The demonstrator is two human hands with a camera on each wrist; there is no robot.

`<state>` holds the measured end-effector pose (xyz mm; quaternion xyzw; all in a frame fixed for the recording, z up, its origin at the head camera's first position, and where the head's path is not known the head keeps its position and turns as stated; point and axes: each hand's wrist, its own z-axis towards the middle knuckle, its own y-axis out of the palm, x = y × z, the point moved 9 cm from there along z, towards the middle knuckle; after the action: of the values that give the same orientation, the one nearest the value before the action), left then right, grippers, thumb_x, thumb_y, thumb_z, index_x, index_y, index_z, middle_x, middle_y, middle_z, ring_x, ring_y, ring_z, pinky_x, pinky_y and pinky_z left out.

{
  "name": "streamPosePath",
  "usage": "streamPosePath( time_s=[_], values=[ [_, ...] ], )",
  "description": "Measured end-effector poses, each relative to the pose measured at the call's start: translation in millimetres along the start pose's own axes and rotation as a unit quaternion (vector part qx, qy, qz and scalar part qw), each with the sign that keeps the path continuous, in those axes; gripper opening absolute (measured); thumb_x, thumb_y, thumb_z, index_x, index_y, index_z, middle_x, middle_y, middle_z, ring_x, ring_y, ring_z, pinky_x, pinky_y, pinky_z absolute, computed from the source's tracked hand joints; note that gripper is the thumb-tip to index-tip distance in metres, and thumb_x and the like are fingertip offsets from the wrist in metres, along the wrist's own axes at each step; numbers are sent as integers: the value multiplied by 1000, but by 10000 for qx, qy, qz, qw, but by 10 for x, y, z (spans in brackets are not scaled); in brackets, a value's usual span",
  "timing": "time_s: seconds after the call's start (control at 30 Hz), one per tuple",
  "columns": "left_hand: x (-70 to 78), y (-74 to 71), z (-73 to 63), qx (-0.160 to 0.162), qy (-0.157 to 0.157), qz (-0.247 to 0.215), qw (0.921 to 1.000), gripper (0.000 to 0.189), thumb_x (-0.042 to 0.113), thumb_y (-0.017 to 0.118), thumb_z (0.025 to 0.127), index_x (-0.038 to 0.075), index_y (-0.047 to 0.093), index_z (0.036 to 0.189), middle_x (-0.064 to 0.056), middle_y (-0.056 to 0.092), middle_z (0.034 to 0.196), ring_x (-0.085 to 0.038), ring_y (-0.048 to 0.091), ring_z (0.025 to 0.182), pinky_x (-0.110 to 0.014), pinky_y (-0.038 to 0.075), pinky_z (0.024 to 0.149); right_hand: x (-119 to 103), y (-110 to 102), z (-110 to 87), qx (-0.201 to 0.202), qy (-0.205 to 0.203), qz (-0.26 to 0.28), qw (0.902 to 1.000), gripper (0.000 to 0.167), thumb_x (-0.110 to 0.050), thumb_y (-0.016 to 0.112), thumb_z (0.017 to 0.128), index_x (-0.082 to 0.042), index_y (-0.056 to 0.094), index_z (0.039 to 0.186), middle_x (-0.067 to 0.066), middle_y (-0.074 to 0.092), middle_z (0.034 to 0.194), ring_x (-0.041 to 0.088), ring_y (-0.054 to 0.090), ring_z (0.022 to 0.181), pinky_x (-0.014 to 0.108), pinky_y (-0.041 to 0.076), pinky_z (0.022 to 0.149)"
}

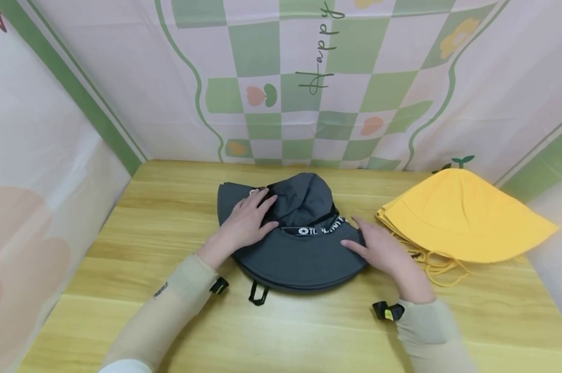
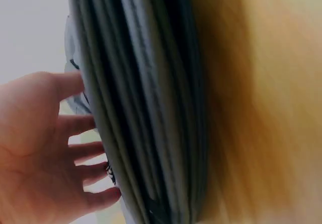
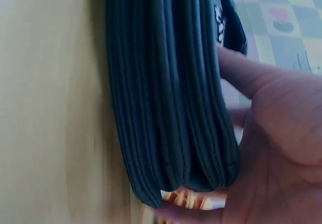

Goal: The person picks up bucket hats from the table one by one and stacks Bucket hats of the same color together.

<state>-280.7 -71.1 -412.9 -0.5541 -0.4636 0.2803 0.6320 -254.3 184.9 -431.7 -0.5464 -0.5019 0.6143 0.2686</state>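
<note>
A stack of dark grey bucket hats (image 1: 304,264) lies on the table, with a black lettered band round the top hat's crown. My left hand (image 1: 245,223) rests on the left of the top hat, fingers spread beside the crown. The left wrist view shows this hand (image 2: 45,148) against the upper side of the layered brims (image 2: 146,103). At the stack's right edge, my right hand (image 1: 378,246) touches the brim with its thumb on top. In the right wrist view, the right hand (image 3: 282,133) has fingers reaching past the ends of the stacked brims (image 3: 166,93).
Yellow bucket hats (image 1: 462,217) lie stacked at the right, with yellow cords (image 1: 444,269) trailing onto the wooden table (image 1: 290,336). A black strap loop (image 1: 259,293) sticks out under the grey stack. A patterned cloth (image 1: 304,119) hangs behind the table.
</note>
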Motion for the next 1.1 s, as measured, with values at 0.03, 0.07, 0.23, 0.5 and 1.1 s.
streamPosePath(
  time_s=[0.03, 0.07, 0.23, 0.5, 1.1],
  values=[
    [-23, 18, -6, -90, 23, -64, 9999, 70, 49, 53, 101, 14, 31, 158, -15, 20, 167, -37, 18, 155, -59, 26, 120, 0, 0, -7, 89, 187, -94, 9997, 74, -44, 59, 99, 8, 37, 146, 37, 50, 139, 53, 51, 126, 62, 42, 104],
    [-51, 39, -11, -199, 25, -116, 9997, 74, 52, 54, 100, 14, 29, 159, -15, 17, 168, -37, 15, 156, -59, 23, 122, -8, -7, -16, 219, 336, -162, 9991, 74, -45, 60, 99, 9, 37, 143, 39, 51, 135, 54, 53, 121, 62, 44, 101],
    [-242, 100, -67, -721, -99, -299, 9969, 103, 69, 65, 85, 18, 19, 161, -10, 4, 170, -35, 2, 157, -59, 12, 125, -190, -22, 2, 837, 215, -342, 9957, 53, -39, 64, 98, 5, 43, 120, 33, 57, 106, 48, 61, 90, 57, 48, 81],
    [-623, 16, -218, -1007, -166, -137, 9947, 109, 68, 67, 83, 15, 15, 162, -12, -1, 170, -38, -2, 157, -63, 9, 123, -513, 134, 37, 16, -629, 226, 9978, 52, -27, 62, 100, 2, 41, 137, 33, 56, 127, 48, 57, 119, 60, 45, 102],
    [-1085, -233, -543, -1641, -1076, -471, 9794, 88, 32, 63, 98, 4, 8, 161, -27, -6, 165, -49, -4, 152, -64, 16, 121, -1234, 457, 209, -1012, -1093, -74, 9888, 62, -31, 56, 103, 1, 36, 153, 30, 46, 147, 47, 46, 137, 55, 37, 115]
  ],
)
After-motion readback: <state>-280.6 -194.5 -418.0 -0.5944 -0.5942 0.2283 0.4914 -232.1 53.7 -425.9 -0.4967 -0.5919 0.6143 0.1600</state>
